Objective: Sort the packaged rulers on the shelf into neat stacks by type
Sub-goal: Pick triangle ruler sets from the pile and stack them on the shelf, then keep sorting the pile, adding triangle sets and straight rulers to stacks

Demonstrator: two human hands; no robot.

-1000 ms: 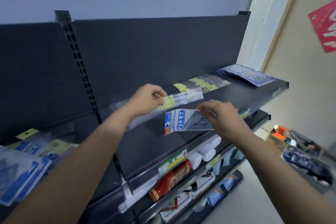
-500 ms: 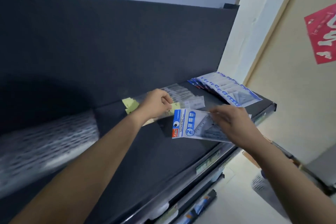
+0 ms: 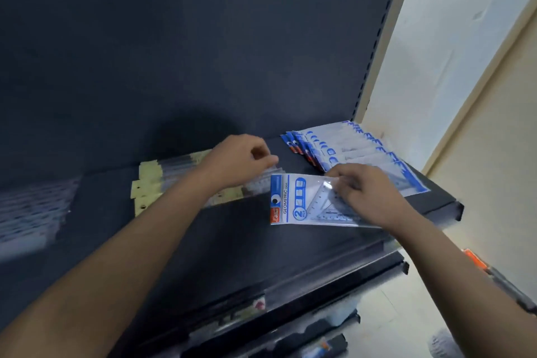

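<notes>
Reaching over the dark shelf (image 3: 220, 244), both forearms extend side by side. Left hand (image 3: 239, 160): fingers curled, pinching a clear straight-ruler pack (image 3: 258, 184) with a yellow header, close to the row of like packs (image 3: 158, 180) lying toward the shelf's back. Right hand (image 3: 364, 193): fingers bent down, gripping the right end of a blue-headed geometric set pack (image 3: 293, 200), held flat near the shelf front. Just beside it, at the shelf's right end, a fanned stack of matching blue packs (image 3: 351, 145) lies overlapped.
</notes>
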